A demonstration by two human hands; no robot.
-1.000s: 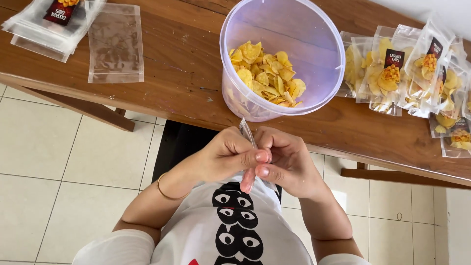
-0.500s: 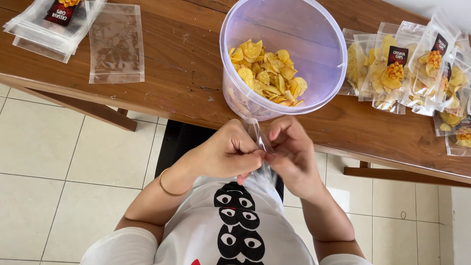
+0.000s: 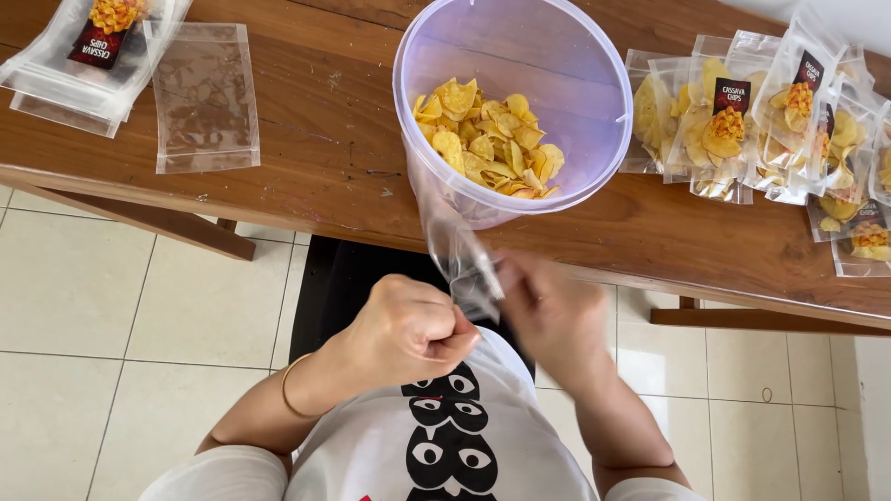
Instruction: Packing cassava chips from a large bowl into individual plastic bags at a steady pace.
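My left hand (image 3: pixel 408 329) and my right hand (image 3: pixel 548 311) are together below the table edge, both pinching a small clear plastic pouch (image 3: pixel 459 250) that stands up between them. The right hand is blurred. Just above them a large clear round tub (image 3: pixel 557 65) stands on the wooden table (image 3: pixel 316 139), partly filled with yellow chips (image 3: pixel 487 139). The pouch's top overlaps the tub's near wall in view.
Several filled, labelled chip pouches (image 3: pixel 742 121) lie at the table's right. At the left lie an empty clear pouch (image 3: pixel 204 97) and a stack of labelled pouches (image 3: pixel 83 56). Pale floor tiles (image 3: pixel 111 325) show below the table.
My hands have drawn slightly apart and the pouch has been lifted and stretched upward toward the tub. The view has shifted a little.
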